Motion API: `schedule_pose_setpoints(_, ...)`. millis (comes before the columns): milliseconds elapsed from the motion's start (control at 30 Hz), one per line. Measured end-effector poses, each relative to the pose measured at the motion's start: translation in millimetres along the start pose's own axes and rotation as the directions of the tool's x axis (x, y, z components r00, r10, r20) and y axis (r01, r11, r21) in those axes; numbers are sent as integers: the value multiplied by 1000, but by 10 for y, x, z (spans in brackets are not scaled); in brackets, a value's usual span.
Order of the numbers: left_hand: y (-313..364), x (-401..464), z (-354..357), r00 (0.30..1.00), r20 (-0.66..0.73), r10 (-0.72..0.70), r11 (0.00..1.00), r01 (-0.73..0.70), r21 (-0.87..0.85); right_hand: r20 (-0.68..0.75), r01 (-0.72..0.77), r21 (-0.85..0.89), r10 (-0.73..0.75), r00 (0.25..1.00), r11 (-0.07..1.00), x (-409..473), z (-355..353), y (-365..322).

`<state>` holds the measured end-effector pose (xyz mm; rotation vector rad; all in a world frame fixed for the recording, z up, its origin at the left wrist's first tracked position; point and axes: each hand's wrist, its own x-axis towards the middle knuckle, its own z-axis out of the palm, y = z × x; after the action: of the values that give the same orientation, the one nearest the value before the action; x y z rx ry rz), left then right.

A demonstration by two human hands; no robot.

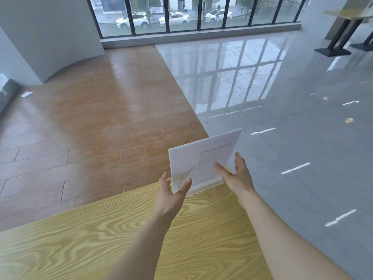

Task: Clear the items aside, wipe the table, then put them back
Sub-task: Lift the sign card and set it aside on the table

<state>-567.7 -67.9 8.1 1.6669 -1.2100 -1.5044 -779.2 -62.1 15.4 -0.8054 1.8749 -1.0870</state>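
A white acrylic sign stand (201, 158) with a pale printed sheet stands tilted at the far right corner of the yellow wood-grain table (80, 239). My left hand (171, 188) grips its lower left corner, thumb on the front face. At the stand's right edge my right hand (236, 174) touches it with fingers spread; whether it grips is unclear. Both forearms reach forward over the tabletop.
Beyond the table's far edge lies brown wood flooring on the left and glossy grey tile (282, 118) on the right. Another table with black legs (341, 33) stands at the far right. Tall windows (181, 15) line the back wall.
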Motion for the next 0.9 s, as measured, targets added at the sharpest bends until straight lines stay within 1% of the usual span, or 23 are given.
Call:
schedule_pose_setpoints(100, 16, -12, 91, 999, -35, -12, 995, 8, -102, 23, 34, 33, -35, 999, 999, 70, 24, -5)
schedule_pose_setpoints(200, -14, -156, 13, 997, -74, 17, 990, -28, -141, -5, 57, 78, -57, 998, 995, -66, 105, -41)
schedule_pose_setpoints(300, -59, -167, 38, 995, -88, 40, 988, -52, -144, -50, 54, 95, -49, 998, 994, -107, 117, -3)
schedule_pose_setpoints(500, -112, -243, -102, 991, -122, 50, 992, -64, -110, -79, 98, 14, -97, 992, 995, -272, 140, 34)
schedule_pose_setpoints(667, -185, -642, -828, 971, -220, 89, 990, -110, -83, -1, 170, -14, -170, 985, 985, -811, 576, -150)
schedule_pose_setpoints(767, -278, -925, -1352, 949, -299, 100, 989, -126, -71, 60, 225, -18, -224, 973, 974, -1215, 947, -288)
schedule_pose_setpoints(900, -494, -1332, -2091, 909, -406, 97, 989, -132, -60, 153, 268, -35, -260, 953, 963, -1800, 1533, -416)
